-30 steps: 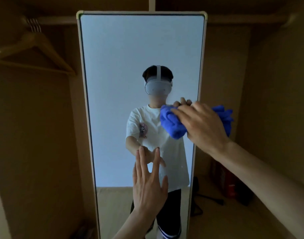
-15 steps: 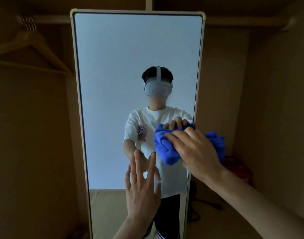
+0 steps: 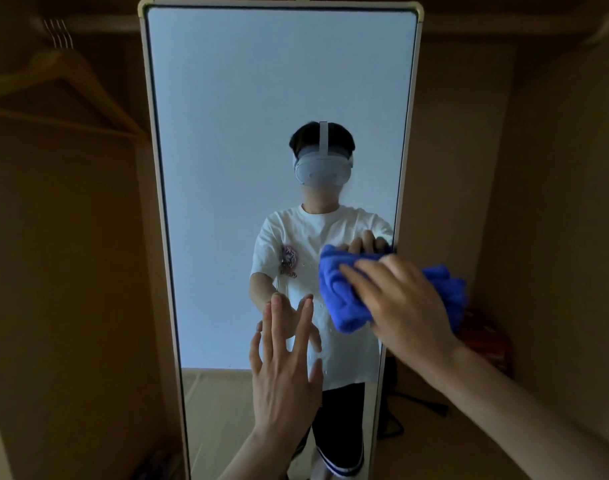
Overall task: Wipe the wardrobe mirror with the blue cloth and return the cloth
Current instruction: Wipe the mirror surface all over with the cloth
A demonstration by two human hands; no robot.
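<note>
A tall wardrobe mirror (image 3: 227,98) in a pale frame stands upright in front of me, showing a reflected person in a white shirt. My right hand (image 3: 400,299) presses the bunched blue cloth (image 3: 341,292) against the glass near the mirror's right edge, with its fingers spread over the cloth. Part of the cloth sticks out past the frame on the right. My left hand (image 3: 282,365) is flat with straight, spread fingers, its fingertips on or very near the glass lower down, holding nothing.
The mirror sits inside a brown wooden wardrobe. Wooden hangers (image 3: 64,88) hang from a rail at the upper left. Red objects (image 3: 483,341) and a dark cable (image 3: 417,403) lie on the wardrobe floor at the right, behind the mirror.
My right hand has slid the blue cloth down along the mirror's right side. My left hand has stayed in about the same place on the glass.
</note>
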